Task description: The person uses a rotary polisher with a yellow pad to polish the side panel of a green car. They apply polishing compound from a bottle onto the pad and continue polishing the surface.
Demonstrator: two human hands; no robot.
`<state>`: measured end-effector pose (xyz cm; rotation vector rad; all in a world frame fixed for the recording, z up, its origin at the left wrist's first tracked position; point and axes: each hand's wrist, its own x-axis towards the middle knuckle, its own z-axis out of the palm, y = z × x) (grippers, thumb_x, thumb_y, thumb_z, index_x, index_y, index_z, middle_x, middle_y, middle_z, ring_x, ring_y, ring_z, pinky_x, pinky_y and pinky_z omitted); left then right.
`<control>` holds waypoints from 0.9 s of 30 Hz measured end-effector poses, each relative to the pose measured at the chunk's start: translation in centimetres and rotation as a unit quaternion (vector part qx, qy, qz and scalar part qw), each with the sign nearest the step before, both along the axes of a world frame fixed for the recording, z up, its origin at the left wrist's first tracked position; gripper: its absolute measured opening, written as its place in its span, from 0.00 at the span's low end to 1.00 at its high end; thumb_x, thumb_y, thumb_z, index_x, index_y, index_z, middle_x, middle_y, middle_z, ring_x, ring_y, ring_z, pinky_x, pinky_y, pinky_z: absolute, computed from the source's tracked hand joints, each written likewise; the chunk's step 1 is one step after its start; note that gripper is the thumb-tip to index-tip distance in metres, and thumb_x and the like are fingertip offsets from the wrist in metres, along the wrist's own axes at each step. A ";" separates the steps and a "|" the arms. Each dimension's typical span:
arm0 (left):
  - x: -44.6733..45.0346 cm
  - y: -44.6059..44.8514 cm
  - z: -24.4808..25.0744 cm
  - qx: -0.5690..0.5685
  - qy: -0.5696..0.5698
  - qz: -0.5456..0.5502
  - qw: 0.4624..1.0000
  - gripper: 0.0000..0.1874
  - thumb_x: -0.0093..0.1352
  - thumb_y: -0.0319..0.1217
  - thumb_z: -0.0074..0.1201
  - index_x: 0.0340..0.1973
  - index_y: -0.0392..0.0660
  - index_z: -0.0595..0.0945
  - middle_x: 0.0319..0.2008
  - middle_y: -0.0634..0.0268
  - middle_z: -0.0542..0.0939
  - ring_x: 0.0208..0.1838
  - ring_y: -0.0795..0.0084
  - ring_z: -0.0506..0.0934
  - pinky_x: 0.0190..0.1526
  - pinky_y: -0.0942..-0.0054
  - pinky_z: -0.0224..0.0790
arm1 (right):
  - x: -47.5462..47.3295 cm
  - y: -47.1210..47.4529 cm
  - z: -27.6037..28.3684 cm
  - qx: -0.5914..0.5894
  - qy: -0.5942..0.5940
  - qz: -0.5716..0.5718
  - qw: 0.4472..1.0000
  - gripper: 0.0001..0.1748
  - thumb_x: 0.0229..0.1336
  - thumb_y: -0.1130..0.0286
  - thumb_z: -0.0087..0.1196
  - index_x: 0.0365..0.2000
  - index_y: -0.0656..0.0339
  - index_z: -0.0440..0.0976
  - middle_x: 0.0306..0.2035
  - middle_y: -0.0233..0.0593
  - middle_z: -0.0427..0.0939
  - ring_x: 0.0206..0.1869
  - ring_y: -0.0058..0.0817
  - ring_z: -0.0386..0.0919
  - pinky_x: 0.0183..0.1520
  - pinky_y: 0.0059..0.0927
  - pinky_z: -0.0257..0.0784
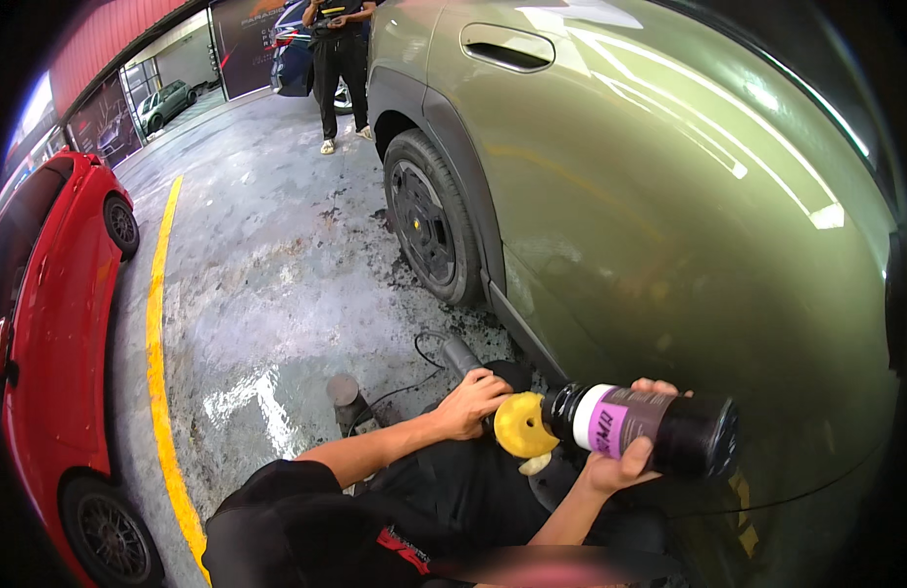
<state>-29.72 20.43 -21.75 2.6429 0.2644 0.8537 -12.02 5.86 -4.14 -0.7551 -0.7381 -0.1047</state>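
Observation:
My left hand point(474, 403) is closed around the head of a corded polishing machine point(462, 356). Its yellow foam pad point(524, 426), with a hole in the centre, faces up and towards the right. In my right hand point(624, 466) is a large black bottle point(692, 435) with a white, purple and brown label. The bottle lies tilted on its side, its neck over the pad's right edge and hiding part of it. A small pale piece point(535, 464) shows just below the pad; I cannot tell what it is.
A green car's door panel point(608, 220) rises close at the right, with its wheel point(428, 220) ahead. A grey cylindrical object point(343, 393) stands on the floor by a black cable point(402, 389). A red car point(64, 309) is at the left. Another person point(341, 73) stands ahead.

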 end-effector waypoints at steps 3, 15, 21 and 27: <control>0.1 0.0 -0.1 0.002 -0.014 -0.006 1.000 0.46 0.42 0.22 0.68 0.62 0.45 0.81 0.59 0.62 0.81 0.67 0.56 0.77 0.75 0.49 0.58 | 0.5 -0.2 -0.5 0.035 0.015 0.025 0.999 0.58 0.60 0.38 0.64 0.76 0.68 0.56 0.58 0.53 0.77 0.55 0.45 0.78 0.63 0.48 0.76; -1.7 0.1 -0.5 0.018 -0.008 0.021 1.000 0.32 0.61 0.36 0.74 0.61 0.47 0.82 0.60 0.64 0.81 0.65 0.61 0.78 0.73 0.49 0.58 | 1.0 -0.9 0.4 0.003 -0.001 0.028 1.000 0.63 0.60 0.27 0.58 0.74 0.71 0.56 0.55 0.55 0.78 0.55 0.45 0.78 0.64 0.48 0.71; -1.5 -0.4 0.0 0.011 -0.012 0.012 1.000 0.31 0.62 0.36 0.74 0.60 0.48 0.83 0.59 0.63 0.81 0.65 0.60 0.78 0.73 0.48 0.58 | 2.1 -1.6 -1.1 0.048 0.011 0.061 0.997 0.59 0.62 0.31 0.58 0.75 0.68 0.56 0.60 0.53 0.76 0.58 0.43 0.77 0.66 0.49 0.72; -1.3 -0.2 0.0 0.016 -0.011 0.012 1.000 0.31 0.62 0.36 0.74 0.60 0.47 0.83 0.59 0.63 0.81 0.65 0.60 0.78 0.73 0.47 0.57 | 2.9 -2.9 -1.7 0.064 0.086 0.074 0.991 0.57 0.64 0.33 0.57 0.76 0.70 0.57 0.63 0.53 0.74 0.60 0.46 0.77 0.69 0.49 0.71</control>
